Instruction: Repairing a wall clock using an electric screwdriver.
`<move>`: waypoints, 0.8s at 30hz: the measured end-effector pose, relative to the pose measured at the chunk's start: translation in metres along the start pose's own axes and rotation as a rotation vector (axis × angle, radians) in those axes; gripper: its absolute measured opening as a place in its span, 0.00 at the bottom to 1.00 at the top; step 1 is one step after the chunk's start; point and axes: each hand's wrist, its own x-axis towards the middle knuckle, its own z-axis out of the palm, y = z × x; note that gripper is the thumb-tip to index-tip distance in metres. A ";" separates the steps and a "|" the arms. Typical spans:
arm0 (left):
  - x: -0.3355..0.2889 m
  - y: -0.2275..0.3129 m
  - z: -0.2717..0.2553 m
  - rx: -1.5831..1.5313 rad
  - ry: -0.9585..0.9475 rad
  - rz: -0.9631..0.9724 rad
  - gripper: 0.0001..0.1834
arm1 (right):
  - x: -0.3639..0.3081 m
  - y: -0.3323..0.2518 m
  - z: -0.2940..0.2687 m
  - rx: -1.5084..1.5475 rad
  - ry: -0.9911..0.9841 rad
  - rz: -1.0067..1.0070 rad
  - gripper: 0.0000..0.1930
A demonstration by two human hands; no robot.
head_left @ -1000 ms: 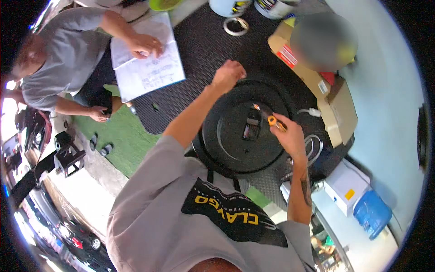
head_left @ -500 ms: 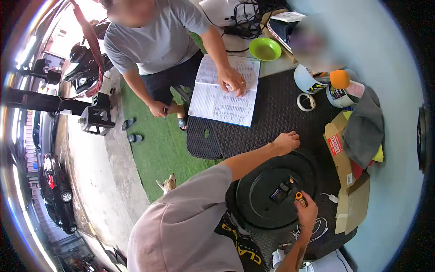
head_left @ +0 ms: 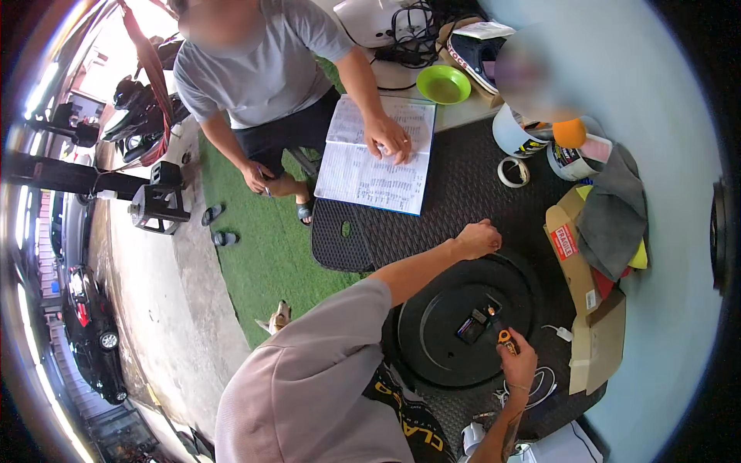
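My right hand (head_left: 520, 363) grips an orange-and-black handled tool (head_left: 505, 338), its narrow front end angled over a round black plastic cover (head_left: 432, 351). The tool's exact kind is too small to make out. Beside its tip, a small black box-shaped part (head_left: 472, 327) lies on the cover. Across the cover's far rim, my left hand (head_left: 480, 239) rests with curled fingers; anything inside them is hidden. The cover lies on a black textured table (head_left: 455, 174).
Across the table a person's hand (head_left: 388, 139) rests on an open notebook (head_left: 374, 181). At the right stand an open cardboard box (head_left: 562, 231), grey cloth (head_left: 614, 216), tape roll (head_left: 513, 172) and tubs (head_left: 519, 133). White cable (head_left: 546, 386) lies near my right wrist. A dog (head_left: 279, 316) is on the green mat.
The view has shifted slightly. My left hand's fingers are more curled in. My right hand keeps the tool over the cover. The other person's lower hand now shows a pen-like item.
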 end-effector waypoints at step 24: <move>0.007 -0.008 -0.005 -0.019 -0.013 0.008 0.08 | -0.025 -0.012 -0.005 -0.065 -0.002 -0.016 0.22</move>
